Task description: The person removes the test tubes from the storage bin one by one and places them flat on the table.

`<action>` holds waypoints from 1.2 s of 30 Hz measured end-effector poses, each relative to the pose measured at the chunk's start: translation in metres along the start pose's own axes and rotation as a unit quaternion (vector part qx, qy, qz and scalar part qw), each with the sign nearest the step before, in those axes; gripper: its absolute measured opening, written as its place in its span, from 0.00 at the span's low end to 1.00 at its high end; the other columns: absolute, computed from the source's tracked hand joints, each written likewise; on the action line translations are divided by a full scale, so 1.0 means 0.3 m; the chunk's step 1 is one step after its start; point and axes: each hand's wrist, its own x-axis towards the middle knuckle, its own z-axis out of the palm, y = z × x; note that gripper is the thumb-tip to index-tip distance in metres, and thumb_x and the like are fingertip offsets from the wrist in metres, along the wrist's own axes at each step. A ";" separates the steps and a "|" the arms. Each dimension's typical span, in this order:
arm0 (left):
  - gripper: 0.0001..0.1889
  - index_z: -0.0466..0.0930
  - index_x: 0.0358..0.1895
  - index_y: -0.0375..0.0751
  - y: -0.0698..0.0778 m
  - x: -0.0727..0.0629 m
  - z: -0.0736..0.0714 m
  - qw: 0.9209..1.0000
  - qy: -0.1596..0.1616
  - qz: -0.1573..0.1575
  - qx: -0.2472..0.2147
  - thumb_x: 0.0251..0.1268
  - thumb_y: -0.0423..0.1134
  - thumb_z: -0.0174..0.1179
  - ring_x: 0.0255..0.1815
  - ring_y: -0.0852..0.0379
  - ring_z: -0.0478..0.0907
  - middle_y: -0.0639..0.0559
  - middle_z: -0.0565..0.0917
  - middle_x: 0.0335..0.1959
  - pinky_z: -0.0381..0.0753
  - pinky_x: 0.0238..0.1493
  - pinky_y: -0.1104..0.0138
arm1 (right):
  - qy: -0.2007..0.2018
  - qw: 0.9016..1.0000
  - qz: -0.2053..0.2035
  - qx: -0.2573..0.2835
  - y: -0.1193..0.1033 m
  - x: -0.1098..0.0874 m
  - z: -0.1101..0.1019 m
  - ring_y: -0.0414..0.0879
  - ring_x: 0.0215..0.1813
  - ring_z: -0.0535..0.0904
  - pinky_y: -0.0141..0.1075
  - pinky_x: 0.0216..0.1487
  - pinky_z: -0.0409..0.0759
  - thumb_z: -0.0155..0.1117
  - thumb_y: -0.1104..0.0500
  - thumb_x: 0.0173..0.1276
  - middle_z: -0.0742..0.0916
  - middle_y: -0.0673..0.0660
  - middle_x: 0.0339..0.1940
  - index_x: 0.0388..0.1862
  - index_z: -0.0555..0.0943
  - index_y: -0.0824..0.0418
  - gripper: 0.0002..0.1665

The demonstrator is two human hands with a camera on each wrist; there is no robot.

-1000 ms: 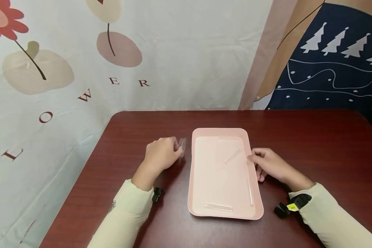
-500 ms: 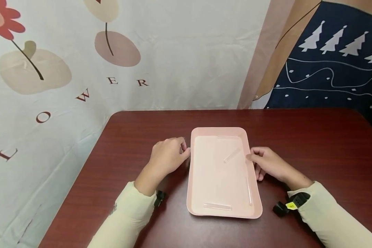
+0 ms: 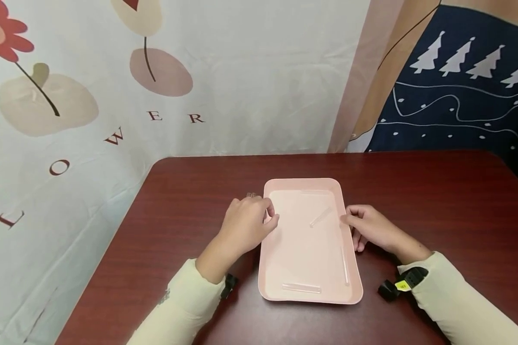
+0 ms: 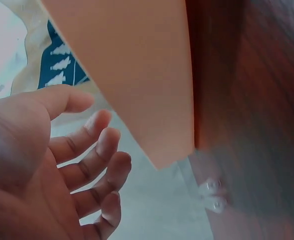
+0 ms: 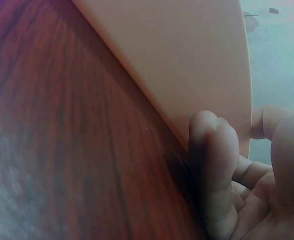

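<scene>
A pink rectangular tray (image 3: 300,249) lies on the table between my hands. Along its right rim, my right hand (image 3: 369,226) pinches the edge, thumb over the top; the right wrist view shows fingers against the outer wall (image 5: 186,60). My left hand (image 3: 248,223) hovers at the left rim, its loosely bent fingers holding nothing in the left wrist view. Just beyond its knuckles, the ends of clear tubes (image 3: 251,195) peek out; the rest is hidden by the hand. Inside the tray lie a clear tube (image 3: 301,288) near the front, another (image 3: 345,266) along the right, and one (image 3: 321,217) slanted.
The dark red wooden table (image 3: 198,182) runs back to a pale printed cloth (image 3: 259,86) hung behind it. At the right hangs a dark blue cloth (image 3: 449,105) with white trees. A faint clear strip (image 3: 317,192) shows near the tray's far end.
My left hand has come away from the clear tubes on the table and moved right, over the tray's left rim. The right hand keeps its hold on the tray.
</scene>
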 end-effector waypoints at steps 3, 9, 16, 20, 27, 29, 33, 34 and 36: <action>0.07 0.82 0.28 0.51 0.019 0.007 0.004 1.000 -0.002 0.021 0.001 0.62 0.46 0.64 0.26 0.61 0.71 0.61 0.78 0.21 0.68 0.35 0.61 | -0.002 1.000 0.002 0.005 0.003 0.003 0.003 0.44 0.13 0.77 0.39 0.17 0.79 0.53 0.58 0.75 0.81 0.57 0.14 0.33 0.70 0.72 0.17; 0.07 0.81 0.27 0.53 0.047 0.030 0.018 0.998 -0.023 0.051 0.006 0.62 0.46 0.63 0.28 0.60 0.74 0.62 0.78 0.23 0.69 0.41 0.59 | -0.004 1.000 0.004 0.001 0.014 0.002 0.006 0.44 0.13 0.77 0.39 0.17 0.79 0.52 0.58 0.75 0.81 0.57 0.14 0.32 0.70 0.72 0.17; 0.08 0.81 0.27 0.53 0.069 0.058 0.024 0.996 -0.039 0.072 0.025 0.64 0.47 0.63 0.26 0.59 0.73 0.62 0.78 0.22 0.67 0.38 0.59 | -0.007 1.000 0.005 0.002 0.019 0.003 0.007 0.43 0.13 0.77 0.39 0.16 0.79 0.52 0.58 0.75 0.81 0.57 0.14 0.32 0.70 0.71 0.16; 0.08 0.82 0.27 0.53 0.084 0.073 0.027 0.995 -0.039 0.084 0.037 0.64 0.48 0.64 0.27 0.58 0.76 0.61 0.80 0.22 0.68 0.38 0.59 | -0.005 1.000 0.005 0.002 0.017 0.002 0.007 0.43 0.12 0.77 0.39 0.16 0.79 0.52 0.58 0.75 0.81 0.57 0.14 0.32 0.71 0.71 0.16; 0.07 0.84 0.29 0.53 0.114 0.091 0.049 0.991 -0.049 0.109 0.058 0.64 0.48 0.64 0.31 0.57 0.81 0.61 0.84 0.26 0.72 0.43 0.56 | -0.003 1.000 0.003 0.002 0.013 -0.001 0.009 0.43 0.12 0.77 0.39 0.16 0.79 0.52 0.58 0.74 0.81 0.57 0.13 0.31 0.70 0.71 0.16; 0.07 0.84 0.30 0.54 0.122 0.096 0.057 0.989 -0.060 0.113 0.068 0.64 0.48 0.63 0.31 0.57 0.81 0.61 0.84 0.27 0.71 0.44 0.56 | -0.001 1.000 0.002 0.001 0.010 -0.001 0.008 0.43 0.12 0.77 0.39 0.16 0.79 0.52 0.58 0.74 0.81 0.57 0.13 0.30 0.70 0.70 0.16; 0.07 0.84 0.31 0.55 0.142 0.106 0.066 0.986 -0.077 0.117 0.085 0.65 0.50 0.63 0.33 0.57 0.80 0.62 0.84 0.29 0.70 0.43 0.58 | 0.001 1.000 -0.004 -0.001 0.005 -0.002 0.006 0.43 0.12 0.77 0.39 0.16 0.78 0.52 0.58 0.74 0.81 0.57 0.14 0.30 0.70 0.70 0.16; 0.08 0.84 0.31 0.55 0.147 0.108 0.068 0.986 -0.082 0.118 0.090 0.65 0.51 0.63 0.33 0.57 0.80 0.62 0.84 0.30 0.70 0.43 0.58 | 0.000 1.000 -0.003 0.000 0.004 -0.002 0.006 0.43 0.12 0.77 0.39 0.16 0.78 0.52 0.58 0.74 0.81 0.57 0.14 0.31 0.70 0.70 0.16; 0.08 0.83 0.31 0.55 0.155 0.113 0.071 0.984 -0.089 0.121 0.099 0.65 0.52 0.62 0.34 0.57 0.81 0.61 0.84 0.30 0.70 0.44 0.58 | -0.001 1.000 -0.001 0.003 0.004 -0.003 0.005 0.43 0.12 0.77 0.39 0.16 0.78 0.52 0.58 0.74 0.80 0.57 0.14 0.30 0.70 0.70 0.16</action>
